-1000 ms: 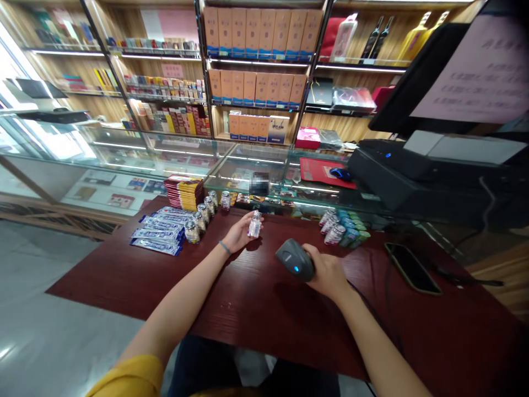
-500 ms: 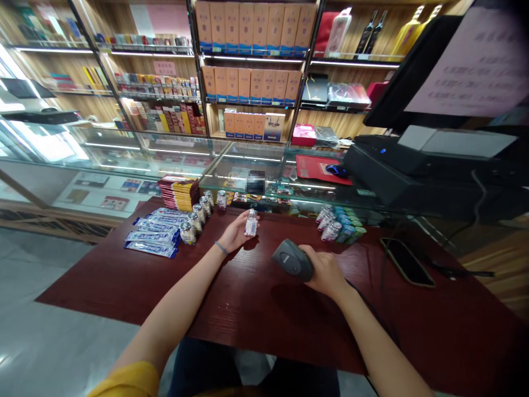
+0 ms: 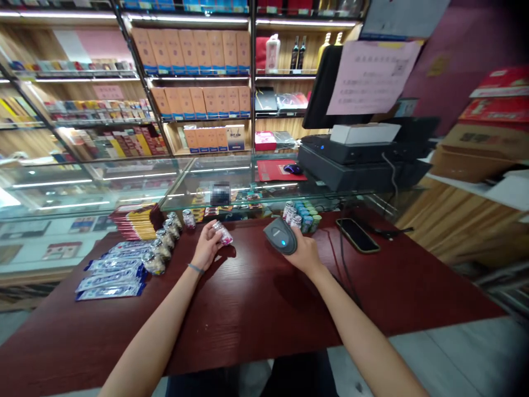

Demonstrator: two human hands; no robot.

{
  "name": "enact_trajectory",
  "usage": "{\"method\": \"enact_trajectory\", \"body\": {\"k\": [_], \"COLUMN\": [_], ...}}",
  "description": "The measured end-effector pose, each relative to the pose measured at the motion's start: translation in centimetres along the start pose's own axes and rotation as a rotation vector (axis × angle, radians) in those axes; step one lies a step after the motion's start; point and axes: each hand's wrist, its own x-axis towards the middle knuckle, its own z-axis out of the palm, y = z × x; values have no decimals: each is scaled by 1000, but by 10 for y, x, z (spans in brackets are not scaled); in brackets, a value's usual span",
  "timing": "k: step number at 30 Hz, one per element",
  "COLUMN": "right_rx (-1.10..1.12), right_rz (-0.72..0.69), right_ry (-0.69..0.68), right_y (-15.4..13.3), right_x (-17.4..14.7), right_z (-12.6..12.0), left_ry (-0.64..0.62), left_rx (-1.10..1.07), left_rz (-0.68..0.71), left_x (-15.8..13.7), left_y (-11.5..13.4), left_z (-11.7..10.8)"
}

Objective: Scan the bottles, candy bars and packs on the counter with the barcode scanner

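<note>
In my left hand is a small clear bottle with pink and white contents, tilted just over the dark red table. My right hand grips a grey barcode scanner, whose blue light is lit. Its head points toward the far side of the table, to the right of the bottle. Left of my left hand stands a row of similar small bottles, with a single bottle near the glass. Beyond the scanner are more bottles beside green and blue cylindrical packs.
Blue-and-white sachets and a stack of red-yellow packets lie on the left. A phone and a cable are on the right. Behind is a glass counter with a monitor and mouse.
The view has turned to the right. The bottle in my left hand has gone from upright to tilted. A blue light now shows on the scanner, which was unlit before.
</note>
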Motion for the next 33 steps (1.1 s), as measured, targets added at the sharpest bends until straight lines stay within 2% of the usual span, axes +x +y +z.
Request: {"method": "enact_trajectory", "body": {"k": [5, 8, 14, 18, 22, 27, 33], "right_rx": [87, 148, 171, 184, 254, 287, 295], "right_rz": [215, 322, 433, 494, 533, 546, 528], "right_ry": [185, 300, 463, 534, 584, 640, 663], "right_y": [19, 30, 52, 63, 73, 80, 83], "right_x": [6, 9, 13, 15, 15, 14, 14], "right_z": [-11, -17, -29, -36, -40, -40, -41], "left_ry": [22, -13, -60, -114, -180, -141, -164], "left_rx": [186, 274, 408, 465, 505, 609, 673], "left_rz": [121, 212, 372, 392, 393, 424, 447], "left_x": [2, 6, 7, -2, -11, -13, -9], "left_y": [-6, -12, -37, -66, -97, -120, -133], "left_z": [17, 37, 108, 158, 192, 212, 219]}}
